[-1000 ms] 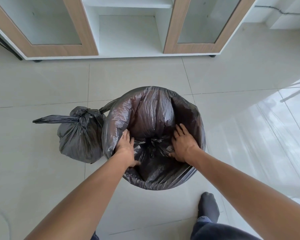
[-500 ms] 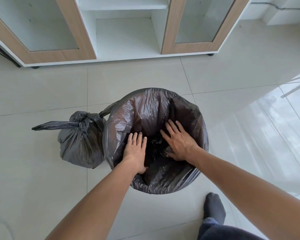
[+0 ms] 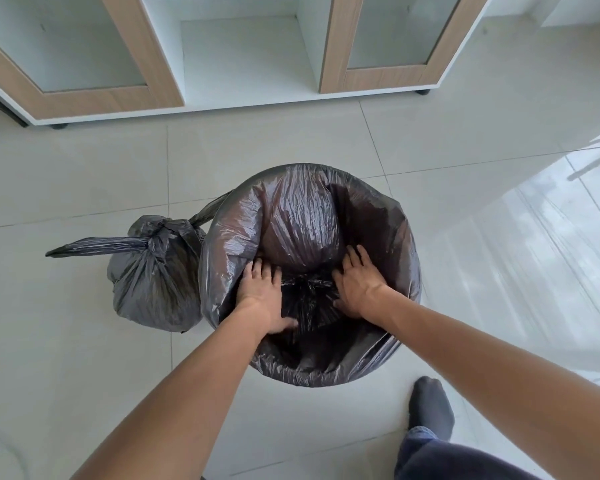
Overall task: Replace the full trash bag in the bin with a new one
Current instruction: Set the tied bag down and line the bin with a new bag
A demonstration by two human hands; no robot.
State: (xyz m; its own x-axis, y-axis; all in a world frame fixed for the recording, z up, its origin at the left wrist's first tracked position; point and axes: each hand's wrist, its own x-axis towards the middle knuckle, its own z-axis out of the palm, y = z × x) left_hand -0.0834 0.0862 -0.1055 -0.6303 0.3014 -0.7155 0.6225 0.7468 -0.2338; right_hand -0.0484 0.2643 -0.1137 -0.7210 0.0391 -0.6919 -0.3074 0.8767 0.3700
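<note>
Nearest the camera, a dark-socked foot (image 3: pixel 430 407) stands on the tiled floor (image 3: pixel 84 341) at the lower right, with a dark trouser leg (image 3: pixel 440 459) below it. Two bare forearms reach forward from the bottom edge into the bin.

The new bag (image 3: pixel 378 220), dark and glossy, lines the round bin (image 3: pixel 326 375); its mouth is folded out over the rim all the way round, so the bin's own wall is almost wholly covered. The bin stands upright with its opening facing up toward the camera. Inside, the far part of the liner bulges up in a rounded, air-filled hump, while the near part sinks into creased folds gathered at the middle.

The left hand (image 3: pixel 260 292) lies flat on the liner at the left inner side, palm down, fingers spread and pointing away from the person, thumb stretched toward the near folds. The right hand (image 3: pixel 355 285) lies the same way at the right inner side, fingers spread, pressing on the plastic just beside the hump. Neither hand pinches anything.

Just left of the bin, touching its side, the full bag (image 3: pixel 153 285) sits on the floor, knotted at the top. One long twisted tail of the knot points left, roughly level; another runs right toward the bin.

Farther off stands a white cabinet (image 3: pixel 243 64) with wood-framed glass doors either side of an open shelf.
</note>
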